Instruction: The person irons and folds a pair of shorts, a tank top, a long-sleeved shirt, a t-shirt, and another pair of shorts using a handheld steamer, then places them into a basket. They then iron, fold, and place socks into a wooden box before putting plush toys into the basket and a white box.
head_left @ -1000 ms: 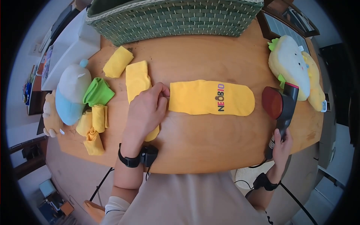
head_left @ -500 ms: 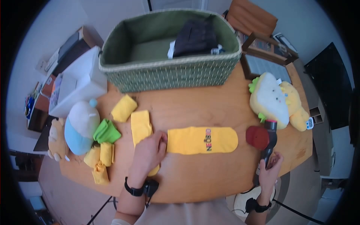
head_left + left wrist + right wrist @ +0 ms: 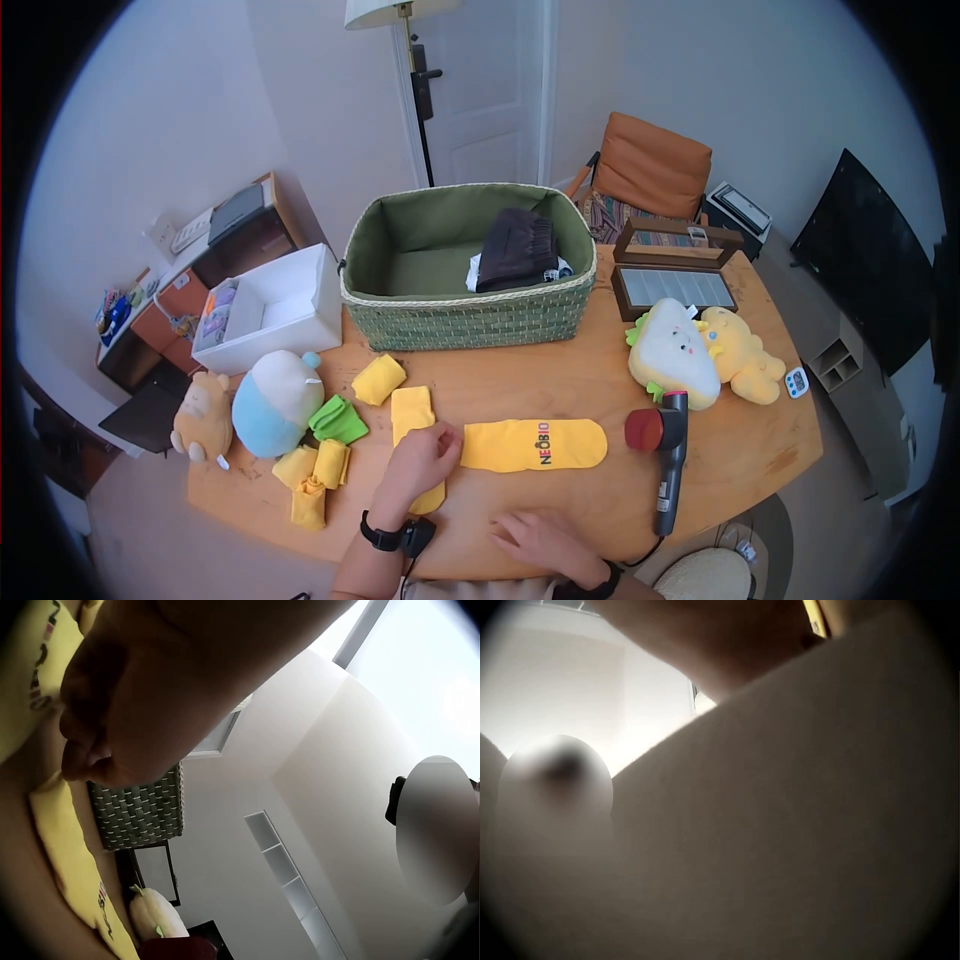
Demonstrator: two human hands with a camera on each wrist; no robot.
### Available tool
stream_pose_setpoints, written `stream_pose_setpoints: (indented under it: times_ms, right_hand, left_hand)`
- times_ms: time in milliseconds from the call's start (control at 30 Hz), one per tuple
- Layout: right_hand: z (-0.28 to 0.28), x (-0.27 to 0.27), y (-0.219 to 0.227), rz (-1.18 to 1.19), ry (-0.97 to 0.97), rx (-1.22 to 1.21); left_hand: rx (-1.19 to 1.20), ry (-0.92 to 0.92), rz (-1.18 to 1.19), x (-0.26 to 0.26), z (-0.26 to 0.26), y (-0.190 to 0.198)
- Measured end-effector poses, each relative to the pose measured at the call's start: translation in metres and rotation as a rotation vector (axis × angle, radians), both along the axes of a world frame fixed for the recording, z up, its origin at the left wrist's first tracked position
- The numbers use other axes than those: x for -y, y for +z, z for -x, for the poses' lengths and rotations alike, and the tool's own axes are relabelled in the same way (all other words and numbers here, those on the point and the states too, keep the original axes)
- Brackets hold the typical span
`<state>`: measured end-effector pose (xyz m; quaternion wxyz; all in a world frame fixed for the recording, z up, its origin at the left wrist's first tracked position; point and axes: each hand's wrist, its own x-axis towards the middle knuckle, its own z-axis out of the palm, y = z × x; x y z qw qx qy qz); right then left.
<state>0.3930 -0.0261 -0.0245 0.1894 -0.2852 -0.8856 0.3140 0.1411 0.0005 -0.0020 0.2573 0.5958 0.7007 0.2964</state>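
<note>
A yellow sock with printed letters (image 3: 530,444) lies flat across the table. My left hand (image 3: 415,468) lies over the middle of another yellow sock (image 3: 412,405), its bent fingertips beside the printed sock's cuff. In the left wrist view that hand (image 3: 150,697) has curled fingers close to yellow cloth (image 3: 64,832); whether they pinch it is hidden. Relaxed fingers extend from my right hand (image 3: 540,538) at the table's front edge, with nothing held. Right of the printed sock lies a dark handheld device with a red head (image 3: 672,465).
A green woven basket (image 3: 465,322) holding dark clothing stands at the back, beside a white box (image 3: 270,343). Yellow bundles (image 3: 379,379), green cloth (image 3: 338,420) and plush toys (image 3: 277,405) are on the left. More plush toys (image 3: 672,355) and a compartment box (image 3: 675,289) are right.
My right hand has let go of the handheld device and moved left to the table's front edge. The head view has tilted up, while my left hand stays by the socks.
</note>
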Motion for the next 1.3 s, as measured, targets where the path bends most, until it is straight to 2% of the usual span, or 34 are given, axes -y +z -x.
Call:
stream_pose_setpoints:
  times_ms: [33,100,233,300,333,400,433,500,633,667,733,800,833,867,900,933,967,1000,1033,1067,1133,1167,1200,1233,1267,1300]
  right_hand:
    - [0.005,-0.001,0.006,0.003,-0.004,-0.018]
    - [0.008,0.001,0.016,0.008,0.275,0.063]
    - [0.013,-0.003,0.019,0.146,0.304,0.141]
    - [0.016,-0.014,0.023,0.152,0.197,0.267]
    - [0.019,-0.021,0.029,0.148,0.207,0.272]
    - [0.028,-0.035,0.041,-0.099,0.063,0.163]
    - [0.033,-0.046,0.049,-0.092,0.077,0.164]
    - [0.042,-0.062,0.058,-0.01,0.044,0.245]
    - [0.047,-0.078,0.037,-0.025,-0.053,0.114]
    - [0.046,-0.08,0.036,0.059,-0.063,0.118]
    - [0.048,-0.087,0.034,0.127,-0.09,0.106]
    - [0.052,-0.089,0.024,0.225,-0.2,-0.16]
    - [0.056,-0.092,0.014,0.219,-0.204,-0.162]
    - [0.06,-0.095,0.004,0.242,-0.219,-0.337]
    - [0.062,-0.097,-0.003,0.267,-0.234,-0.511]
    - [0.061,-0.096,-0.002,0.344,-0.229,-0.459]
    - [0.057,-0.099,-0.001,0.347,-0.231,-0.455]
    - [0.05,-0.106,0.001,0.65,-0.05,-0.425]
    - [0.042,-0.113,0.004,0.952,0.135,-0.384]
    - [0.034,-0.116,0.011,0.968,0.132,-0.375]
    - [0.019,-0.122,0.029,1.191,0.292,-0.138]
    - [0.015,-0.125,0.032,1.217,0.291,-0.125]
    - [0.012,-0.127,0.033,1.056,0.251,-0.068]
    - [0.01,-0.126,0.031,0.896,0.215,-0.011]
    - [0.009,-0.124,0.028,0.922,0.216,-0.002]
    - [0.008,-0.123,0.025,0.695,0.026,-0.008]
  left_hand:
    - [-0.021,0.003,-0.026,-0.001,0.0,0.008]
    - [-0.041,0.004,-0.03,0.0,0.002,0.017]
    - [-0.291,-0.078,-0.091,-0.029,0.032,0.014]
    - [-0.488,-0.118,-0.158,-0.053,0.057,0.008]
    - [-0.485,-0.106,-0.158,-0.062,0.067,0.008]
    - [-0.603,-0.192,0.041,-0.073,0.082,0.01]
    - [-0.6,-0.182,0.052,-0.076,0.083,0.014]
    - [-0.626,-0.236,0.346,-0.082,0.083,0.017]
    - [-0.678,-0.315,0.539,-0.086,0.074,0.041]
    - [-0.686,-0.321,0.536,-0.078,0.072,0.049]
    - [-0.516,-0.549,0.141,-0.054,0.07,0.07]
    - [-0.227,-0.673,0.172,-0.039,0.046,0.111]
    - [-0.062,-0.746,0.137,-0.031,0.037,0.123]
    - [0.106,-0.814,0.101,-0.023,0.03,0.13]
    - [0.105,-0.816,0.098,-0.017,0.024,0.135]
    - [0.18,-0.83,0.003,-0.01,0.019,0.137]
    - [0.257,-0.84,-0.089,-0.003,0.015,0.138]
    - [0.227,-0.737,-0.084,0.005,0.011,0.137]
    - [0.237,-0.735,-0.078,0.008,0.013,0.13]
    - [0.207,-0.675,-0.086,0.012,0.015,0.122]
    - [0.198,-0.601,-0.077,0.02,0.021,0.105]
    - [0.127,-0.537,0.016,0.022,0.024,0.097]
    - [0.058,-0.475,0.116,0.028,0.028,0.087]
    - [0.078,-0.467,0.142,0.034,0.033,0.072]
    - [-0.02,-0.501,0.14,0.038,0.04,0.056]
    - [-0.122,-0.54,0.132,0.04,0.044,0.047]
